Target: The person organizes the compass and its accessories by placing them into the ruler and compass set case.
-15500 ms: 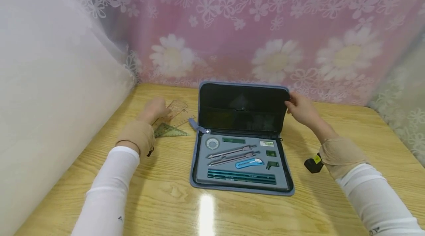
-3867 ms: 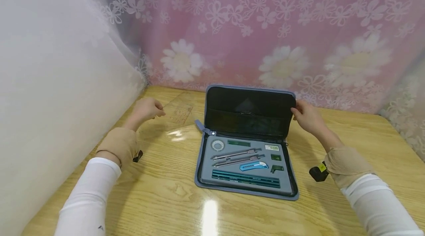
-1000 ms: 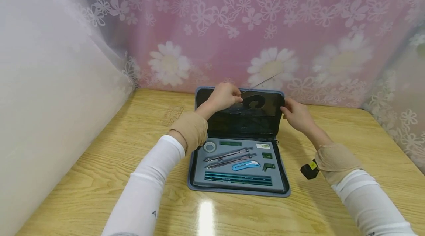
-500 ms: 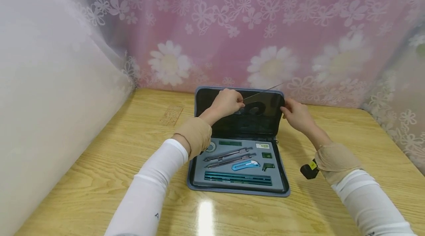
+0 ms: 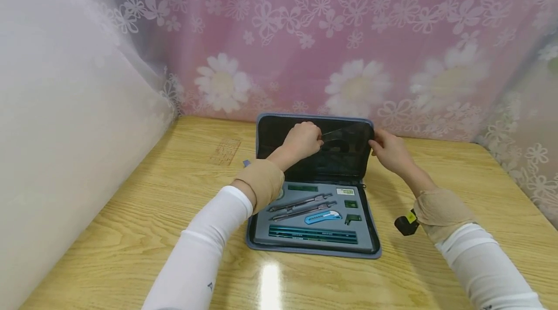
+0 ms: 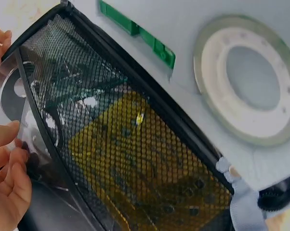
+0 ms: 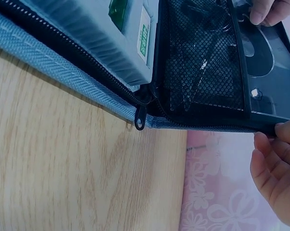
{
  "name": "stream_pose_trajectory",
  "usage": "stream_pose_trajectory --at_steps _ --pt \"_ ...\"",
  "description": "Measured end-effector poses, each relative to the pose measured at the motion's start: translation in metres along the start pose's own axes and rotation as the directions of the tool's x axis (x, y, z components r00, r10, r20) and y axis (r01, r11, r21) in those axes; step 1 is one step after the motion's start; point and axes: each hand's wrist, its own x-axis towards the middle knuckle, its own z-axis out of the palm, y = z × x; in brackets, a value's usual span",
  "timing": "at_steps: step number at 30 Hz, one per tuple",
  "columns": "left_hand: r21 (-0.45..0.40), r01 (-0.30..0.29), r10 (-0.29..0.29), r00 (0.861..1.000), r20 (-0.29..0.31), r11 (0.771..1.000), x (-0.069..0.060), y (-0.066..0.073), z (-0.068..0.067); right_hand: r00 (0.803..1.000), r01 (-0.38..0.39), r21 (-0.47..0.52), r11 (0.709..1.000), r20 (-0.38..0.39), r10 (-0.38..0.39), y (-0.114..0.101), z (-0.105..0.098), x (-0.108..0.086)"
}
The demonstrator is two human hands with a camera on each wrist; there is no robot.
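Observation:
A blue zip case (image 5: 314, 253) stands open on the table, its black lid (image 5: 279, 131) raised. My right hand (image 5: 389, 147) pinches the lid's right edge. In front of the lid, my left hand (image 5: 302, 140) pinches a clear plastic drawing template (image 7: 275, 94) with curved shapes in it. The template's lower part is behind the rim of the lid's mesh pocket (image 6: 53, 53). Through the mesh show yellowish and green see-through plastic pieces. In the left wrist view, several left fingertips press together at the template; part of that hand is cut off.
The grey tray holds two compasses (image 5: 301, 210), a blue utility knife (image 5: 322, 217), several dark green pencils (image 5: 312, 234), a tape roll (image 6: 246, 82) and small green pieces. A red-printed clear sheet (image 5: 225, 151) lies left on the table. A flowered curtain (image 5: 279, 34) hangs behind.
Set squares seen earlier on the left of the table are gone from there. My left hand moved from there to the lid, then lowered the template into the pocket. My right hand keeps its grip.

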Motion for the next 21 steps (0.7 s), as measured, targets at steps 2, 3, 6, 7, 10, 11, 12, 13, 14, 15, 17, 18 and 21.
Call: stream_pose_trajectory --at_steps 2,3,6,7,10,11,12,13,14,15,17,18,21 --pt "0.069 -0.027 0.029 0.999 -0.029 0.997 -0.002 0.001 0.003 1.0 0.0 0.001 1.0 0.001 0.0 0.0 0.0 0.0" --pt "0.104 -0.04 0.045 0.998 -0.045 0.994 -0.003 0.002 0.004 1.0 -0.001 0.002 1.0 -0.002 0.001 0.0 0.0 0.0" --pt "0.21 -0.077 0.094 0.993 -0.075 0.975 -0.005 0.005 0.007 1.0 -0.001 0.008 1.0 -0.012 0.002 -0.001 0.001 0.001" --pt "0.238 -0.081 0.103 0.991 -0.081 0.968 -0.006 0.007 0.008 1.0 -0.003 0.011 1.0 -0.016 0.003 -0.001 0.001 0.001" --pt "0.335 -0.087 0.125 0.988 -0.095 0.938 -0.007 0.012 0.01 1.0 -0.004 0.023 1.0 -0.025 0.005 -0.001 0.0 0.002" --pt "0.378 -0.09 0.137 0.986 -0.099 0.922 -0.007 0.014 0.011 1.0 -0.006 0.029 1.0 -0.026 0.007 -0.001 0.0 0.003" --pt "0.426 -0.089 0.146 0.984 -0.103 0.901 -0.007 0.017 0.012 1.0 -0.007 0.032 0.999 -0.025 0.008 -0.001 0.0 0.002" --pt "0.466 -0.089 0.157 0.981 -0.11 0.88 -0.007 0.018 0.013 1.0 -0.008 0.031 0.999 -0.026 0.009 -0.001 0.0 0.002" --pt "0.503 -0.089 0.168 0.979 -0.115 0.859 -0.007 0.02 0.015 1.0 -0.008 0.031 0.999 -0.024 0.008 -0.001 0.0 0.003" --pt "0.534 -0.091 0.179 0.977 -0.116 0.841 -0.007 0.021 0.016 1.0 -0.008 0.033 0.999 -0.021 0.008 -0.001 0.0 0.003" --pt "0.559 -0.091 0.189 0.975 -0.119 0.824 -0.005 0.024 0.018 1.0 -0.006 0.032 0.999 -0.018 0.007 0.0 0.0 0.003" --pt "0.561 -0.088 0.188 0.974 -0.124 0.823 -0.005 0.025 0.019 1.0 -0.005 0.035 0.999 -0.016 0.006 0.0 0.0 0.003" --pt "0.541 -0.088 0.192 0.972 -0.138 0.836 -0.001 0.026 0.019 1.0 0.001 0.043 0.999 -0.019 0.0 0.0 -0.001 0.004"
